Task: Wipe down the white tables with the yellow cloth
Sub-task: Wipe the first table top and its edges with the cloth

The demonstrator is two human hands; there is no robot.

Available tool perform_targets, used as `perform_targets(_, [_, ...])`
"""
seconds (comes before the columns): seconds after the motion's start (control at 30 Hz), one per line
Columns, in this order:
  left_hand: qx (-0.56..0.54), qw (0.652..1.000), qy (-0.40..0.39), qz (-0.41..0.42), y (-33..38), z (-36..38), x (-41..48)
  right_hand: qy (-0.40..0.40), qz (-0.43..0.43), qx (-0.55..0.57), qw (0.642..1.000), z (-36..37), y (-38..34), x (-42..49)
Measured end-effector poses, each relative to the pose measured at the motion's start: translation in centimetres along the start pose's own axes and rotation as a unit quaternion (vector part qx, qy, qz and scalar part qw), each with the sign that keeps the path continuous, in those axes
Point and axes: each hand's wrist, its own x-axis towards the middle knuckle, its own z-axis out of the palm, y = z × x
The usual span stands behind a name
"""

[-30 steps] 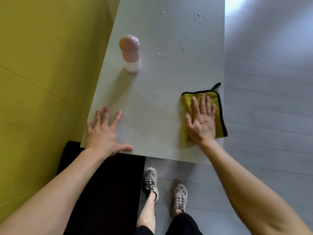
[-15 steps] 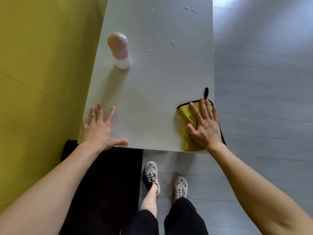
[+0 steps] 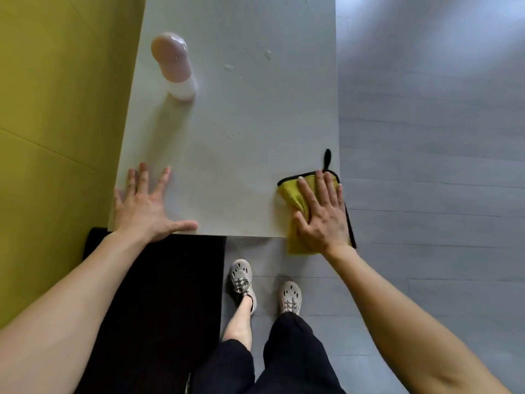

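A person leans over a white table (image 3: 255, 123) at the centre of the frame, with the right hand (image 3: 321, 214) laid flat, fingers straight and close together, pressing a yellow cloth (image 3: 292, 191) onto the table's lower right corner. The cloth, edged in black with a black hanging loop (image 3: 327, 157) pointing up the frame, spills over both the near edge and the right edge. The left hand (image 3: 145, 209) holds nothing; it rests open at the table's lower left corner, fingers spread and thumb along the near edge, apparently as a brace.

The stroke appears to be finishing the near corner, and much of the cloth is off the surface. A good wipe calls for drawing it back fully under the palm, so that it neither slides to the grey floor (image 3: 426, 166) nor wastes its width on air.

Water droplets (image 3: 228, 67) lie unwiped in the upper middle of the table, well apart from the cloth. Even pressure and overlapping passes up the frame should clear them.

A pink-capped bottle (image 3: 173, 64) stands upright at the table's upper left, beside the yellow wall (image 3: 56, 109). It looks top-heavy and easy to knock, so it is best lifted or skirted slowly.
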Motion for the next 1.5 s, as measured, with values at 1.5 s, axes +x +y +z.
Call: perform_targets(1.5, [-0.326, 0.902, 0.280, 0.040, 5.9, -17.2, 16.6, -0.052, -0.222, -0.040, 0.973, -0.6, -7.0, 14.3])
